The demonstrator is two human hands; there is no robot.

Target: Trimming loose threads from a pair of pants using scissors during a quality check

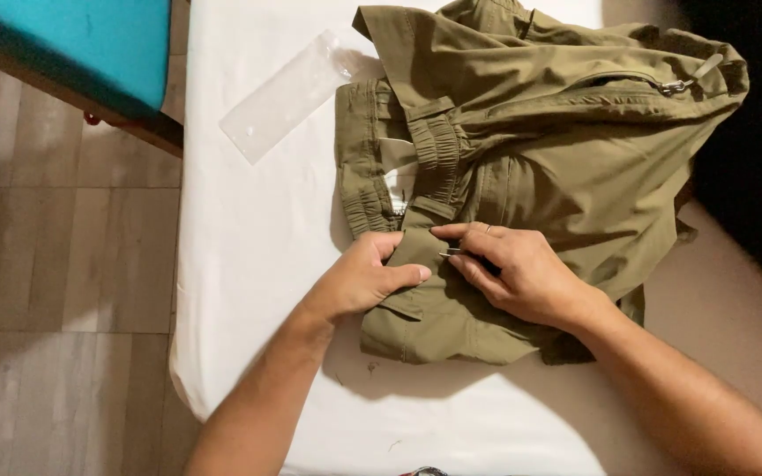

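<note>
Currently both hands are working on the olive cargo trousers (522, 150), lying folded on the white counter (257, 264), centre to upper right of frame. Left hand (365, 278) is closed, pinching a fabric flap at the lower centre fold. Right hand (522, 273) is pressing down just beside it, fingers pinching a small metal piece (451, 253); can't tell what it is. Trousers are running long axis up-right, away from the hands, zip pull (676, 85) at the far upper right. Both hands are equally near the flap, thumbs nearly touching. Clear plastic bag (286, 95) is lying upper left, blue cushion (81, 48) beyond.
</note>
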